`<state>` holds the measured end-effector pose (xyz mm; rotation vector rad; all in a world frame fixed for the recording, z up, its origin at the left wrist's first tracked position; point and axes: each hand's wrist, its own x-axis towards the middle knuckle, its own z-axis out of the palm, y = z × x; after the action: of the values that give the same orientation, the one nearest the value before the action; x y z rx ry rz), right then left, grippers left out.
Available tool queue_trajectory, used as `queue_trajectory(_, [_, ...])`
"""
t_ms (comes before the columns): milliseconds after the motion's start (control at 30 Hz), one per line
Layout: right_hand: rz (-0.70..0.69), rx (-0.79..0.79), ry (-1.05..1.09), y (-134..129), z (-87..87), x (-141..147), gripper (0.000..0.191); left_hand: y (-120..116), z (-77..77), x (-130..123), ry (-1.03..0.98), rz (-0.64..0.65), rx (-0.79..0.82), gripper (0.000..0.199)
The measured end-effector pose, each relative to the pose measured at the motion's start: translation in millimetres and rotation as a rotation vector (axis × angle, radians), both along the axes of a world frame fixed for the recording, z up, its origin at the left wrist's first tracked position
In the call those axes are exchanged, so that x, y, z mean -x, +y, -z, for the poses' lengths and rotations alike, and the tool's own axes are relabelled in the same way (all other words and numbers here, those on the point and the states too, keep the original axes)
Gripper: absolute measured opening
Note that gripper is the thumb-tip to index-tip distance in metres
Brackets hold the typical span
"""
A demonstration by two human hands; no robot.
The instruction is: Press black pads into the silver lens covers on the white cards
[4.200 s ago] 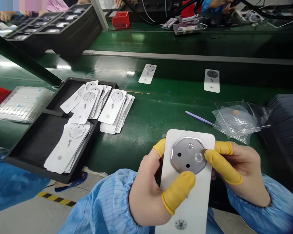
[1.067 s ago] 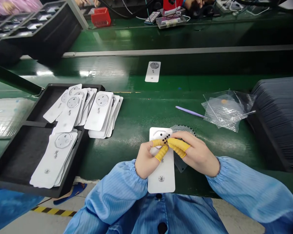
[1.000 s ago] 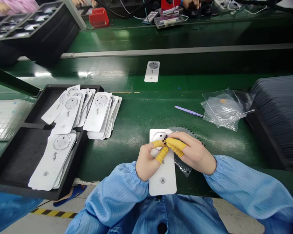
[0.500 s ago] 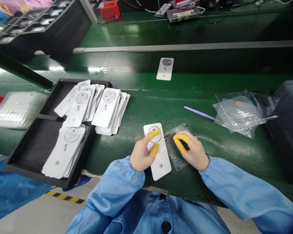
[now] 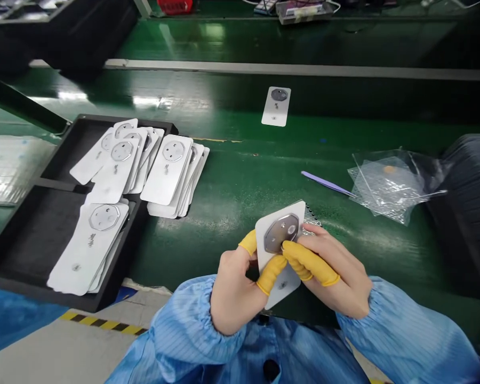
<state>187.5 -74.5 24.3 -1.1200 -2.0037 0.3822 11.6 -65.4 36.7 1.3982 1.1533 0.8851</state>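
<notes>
Over the surface's (image 5: 232, 186) near edge, the card (image 5: 278, 234), pinched by the left hand (image 5: 240, 290), is best braced while the right hand's (image 5: 332, 266) closed fingertips, contents untellable, are pressed lightly.

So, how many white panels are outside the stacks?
2: one held panel, tilted, in the left hand; one lone panel lying farther back on the green bench. Any behind the hand or held panel would be hidden.

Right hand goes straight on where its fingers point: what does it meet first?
Likely the grey octagonal inset of the white panel in the left hand. The right hand's fingers overlap its lower edge; actual contact is unclear.
</notes>
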Motion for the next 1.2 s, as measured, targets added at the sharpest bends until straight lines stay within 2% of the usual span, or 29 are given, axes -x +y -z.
queue_trajectory(167, [-0.052, 0.0, -0.016, 3, -6.1, -3, 0.048, -2, -3.7, 5, 0.011, 0.051, -0.015, 0.039])
queue_trajectory(267, [-0.059, -0.124, -0.172, 2, -5.6, 0, 0.046, -4, -3.2, 8, -0.017, 0.028, -0.041, 0.038])
queue_trajectory(367, [-0.037, -0.219, -0.282, -2, -1.2, 4, 0.035, -6, -1.3, 9, 0.001, -0.004, -0.067, 0.034])
queue_trajectory(567, [0.027, -0.259, -0.236, -10, 5.7, 8, 0.021, -9, -2.3, 7, 0.0, 0.004, -0.143, 0.035])
queue_trajectory(700, [0.031, -0.277, -0.26, -11, 5.2, 14, 0.023, -12, -1.8, 6, 0.035, -0.04, -0.205, 0.025])
queue_trajectory(800, [0.047, -0.29, -0.313, -11, 5.5, 20, 0.027, -13, 1.1, 5, 0.05, -0.074, -0.168, 0.029])
queue_trajectory(1000, [-0.021, -0.238, -0.162, -7, 11.1, 17, 0.033, -9, 0.8, 2, -0.141, -0.029, -0.022, 0.04])
queue_trajectory(1100, [0.001, -0.228, -0.05, -6, 11.0, 11, 0.034, -7, -6.4, 0, -0.269, -0.009, -0.004, 0.047])
queue_trajectory(1200, [0.036, -0.239, -0.015, -8, 6.2, 10, 0.036, -7, -13.0, -1, -0.296, -0.019, -0.04, 0.047])
